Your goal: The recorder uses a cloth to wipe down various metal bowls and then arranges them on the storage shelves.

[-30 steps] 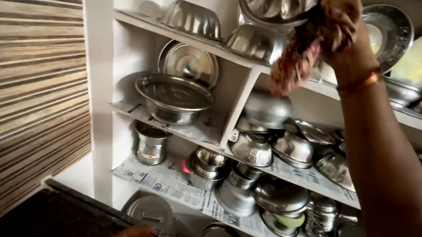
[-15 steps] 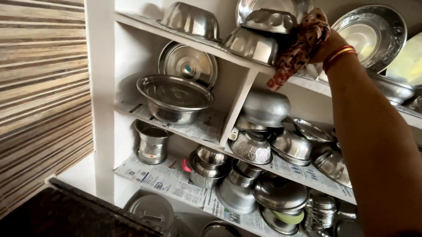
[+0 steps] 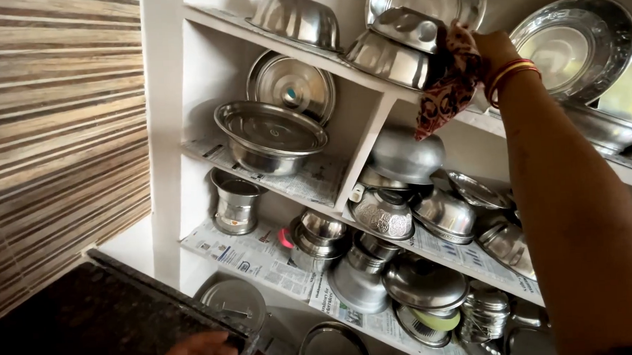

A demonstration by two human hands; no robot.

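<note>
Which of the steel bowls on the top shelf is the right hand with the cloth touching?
The small upturned bowl stacked on a larger one; the right hand presses its patterned cloth against it. The left bowl sits apart.

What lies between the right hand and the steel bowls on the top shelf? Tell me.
In the head view, a red patterned cloth lies between the right hand and the stacked steel bowls; the hand presses it against them.

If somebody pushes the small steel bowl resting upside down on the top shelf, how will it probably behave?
The small steel bowl lies tilted on another upturned bowl, so it would probably slide or topple. Its polished surface looks slippery, and it seems rigid and light.
</note>
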